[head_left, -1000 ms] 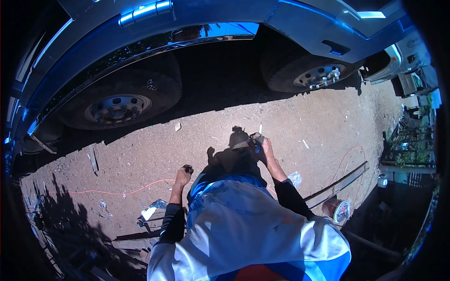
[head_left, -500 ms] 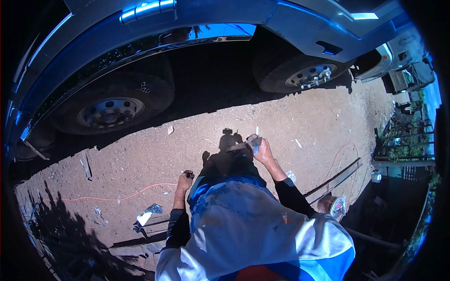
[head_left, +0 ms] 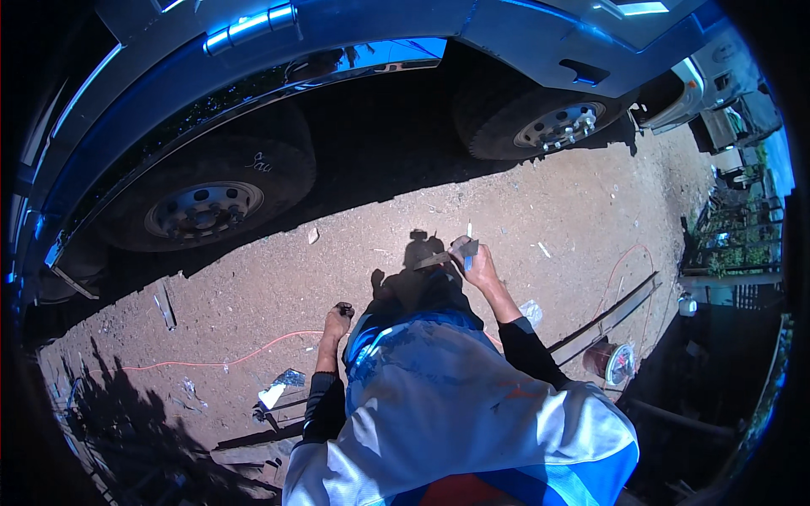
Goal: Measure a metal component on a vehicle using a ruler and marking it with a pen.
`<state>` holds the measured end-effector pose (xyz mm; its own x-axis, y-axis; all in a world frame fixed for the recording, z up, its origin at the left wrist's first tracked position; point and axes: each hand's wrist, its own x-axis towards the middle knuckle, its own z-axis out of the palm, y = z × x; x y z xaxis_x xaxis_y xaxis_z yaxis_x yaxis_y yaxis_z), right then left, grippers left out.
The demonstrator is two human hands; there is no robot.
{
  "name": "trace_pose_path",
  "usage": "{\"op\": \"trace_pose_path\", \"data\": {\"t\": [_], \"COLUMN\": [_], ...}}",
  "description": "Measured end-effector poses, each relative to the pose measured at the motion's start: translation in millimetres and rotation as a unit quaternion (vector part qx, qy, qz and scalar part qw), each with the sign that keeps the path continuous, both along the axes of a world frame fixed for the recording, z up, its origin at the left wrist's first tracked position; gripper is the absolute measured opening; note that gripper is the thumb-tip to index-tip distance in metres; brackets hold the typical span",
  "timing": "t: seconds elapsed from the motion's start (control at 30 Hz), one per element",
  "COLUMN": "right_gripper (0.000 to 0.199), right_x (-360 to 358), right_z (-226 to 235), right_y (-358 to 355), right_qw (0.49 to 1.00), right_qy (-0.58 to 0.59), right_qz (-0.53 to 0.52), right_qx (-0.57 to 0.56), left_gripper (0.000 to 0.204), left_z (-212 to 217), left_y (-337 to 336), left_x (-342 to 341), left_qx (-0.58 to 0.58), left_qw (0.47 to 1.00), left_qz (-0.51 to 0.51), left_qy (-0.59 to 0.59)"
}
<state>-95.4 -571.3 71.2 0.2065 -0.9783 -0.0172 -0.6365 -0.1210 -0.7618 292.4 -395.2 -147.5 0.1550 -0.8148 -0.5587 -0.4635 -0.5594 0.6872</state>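
My right hand [head_left: 481, 270] is closed in front of my body, above my shadow on the ground. It grips a flat scraper-like tool [head_left: 432, 261] whose thin blade points left. A small grey and blue flat piece [head_left: 470, 249] shows against the same fingers; whether it is part of that tool I cannot tell. Lower and to the left, my left hand [head_left: 338, 320] hangs beside my leg with its fingers curled. Something dark [head_left: 344, 308] shows at those fingers, too small and shaded to name.
A large blue vehicle body [head_left: 371, 21] with two wheels [head_left: 202, 211] spans the far side. An orange cord [head_left: 253, 354] crosses the dirt ground at left. Metal bars [head_left: 607, 319] and a bucket [head_left: 601, 358] lie at right; planks [head_left: 261, 443] and litter lie at lower left.
The whole view has shifted slightly, with the ground and wheels moving a little in the picture. Both hands stay closed in nearly the same places; the right still holds the scraper-like tool.
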Motion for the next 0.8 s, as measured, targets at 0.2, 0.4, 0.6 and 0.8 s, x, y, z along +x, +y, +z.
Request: {"op": "trace_pose_path", "data": {"t": [0.2, 0.4, 0.6, 0.8], "right_gripper": [0.021, 0.014, 0.014, 0.022], "right_x": [-11, -23, -5, -41], "right_z": [4, -1, -10, -30], "right_y": [3, 14, 2, 50], "right_qw": [0.999, 0.997, 1.000, 0.991], "right_qy": [-0.012, -0.023, -0.009, 0.059], "right_qz": [-0.038, -0.069, -0.010, 0.091], "right_qx": [0.003, 0.010, -0.020, 0.080], "left_gripper": [0.022, 0.033, 0.041, 0.038], "left_z": [18, 127, 410, 388], "left_y": [-5, -74, -184, -49], "left_x": [0, -17, -81, -52], "left_qx": [-0.012, -0.018, -0.262, -0.162], "left_qw": [0.999, 0.993, 0.873, 0.959], "left_qz": [0.016, -0.076, -0.412, -0.223], "left_qy": [0.042, 0.089, -0.007, 0.064]}}
